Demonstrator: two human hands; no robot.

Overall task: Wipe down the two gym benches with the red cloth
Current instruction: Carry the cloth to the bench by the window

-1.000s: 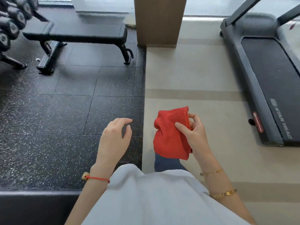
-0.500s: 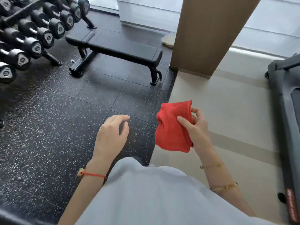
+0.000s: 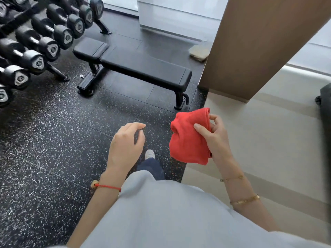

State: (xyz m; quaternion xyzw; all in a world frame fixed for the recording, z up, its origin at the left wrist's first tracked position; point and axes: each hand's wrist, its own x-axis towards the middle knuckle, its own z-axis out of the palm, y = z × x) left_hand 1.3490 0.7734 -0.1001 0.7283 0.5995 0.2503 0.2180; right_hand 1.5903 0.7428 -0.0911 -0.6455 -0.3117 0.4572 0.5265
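A folded red cloth [image 3: 188, 138] hangs in front of me at waist height, pinched between the thumb and fingers of my right hand [image 3: 215, 138]. My left hand [image 3: 125, 145] floats beside it to the left, fingers loosely curled and apart, holding nothing. One black padded gym bench [image 3: 143, 68] stands flat on the speckled rubber floor ahead, well beyond both hands. Only this one bench is in view.
A dumbbell rack [image 3: 35, 42] lines the left side, close to the bench's head end. A brown pillar [image 3: 259, 42] rises at the right of the bench. A treadmill corner [image 3: 325, 102] shows at the right edge. My shoe [image 3: 150, 154] steps on the rubber floor.
I have walked closer to the bench and turned left; it now sits larger and nearer the middle. The treadmill has slid almost out of view. Both hands keep their pose.
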